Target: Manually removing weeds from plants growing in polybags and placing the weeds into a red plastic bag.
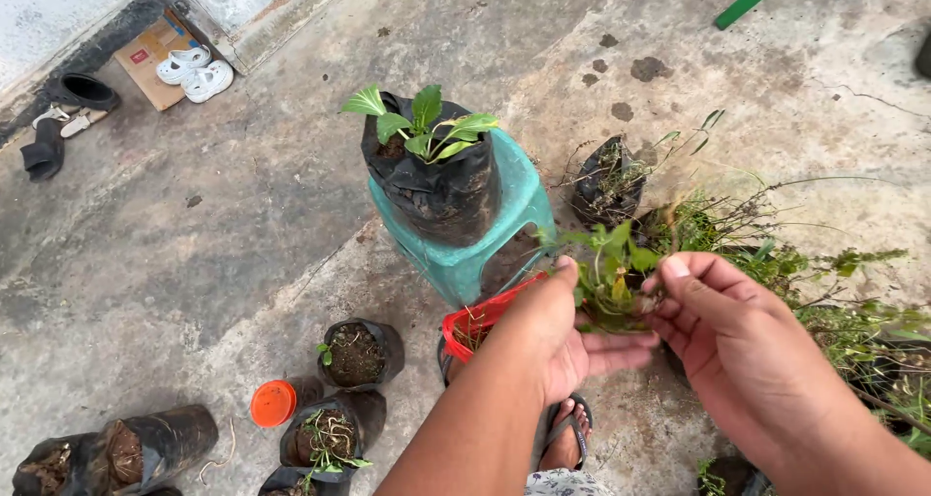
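Both hands meet over a small leafy plant [611, 278], held in the air above the concrete floor [242, 215], just in front of a teal plastic stool [514, 210]. The left hand [553, 336] cups the plant from below, its thumb pressed to the near side of the stems and its fingers curled under, so it is closed loosely round the clump. The right hand [727, 341] pinches the far side with thumb and fingertips, the other fingers bent and only partly closed.

Handling a clump like this probably goes best with the weight resting in the lower palm, while the pinching fingers work at the base of the stems and not on the leaves, which look soft and easy to bruise. A light, even grip seems wise, since thin stems snap if twisted.

The plant is short and bushy, with bright green leaves and a few yellowing ones near the middle; thin wiry stalks trail off to the right. Whether roots or soil hang beneath it cannot be told, as the palms hide its underside.

A black grow bag [436, 181] with a broad-leaved seedling stands on the stool. A red container [480, 321] sits just below the left wrist, and a small orange pot [272, 403] lies among more soil-filled bags on the floor.
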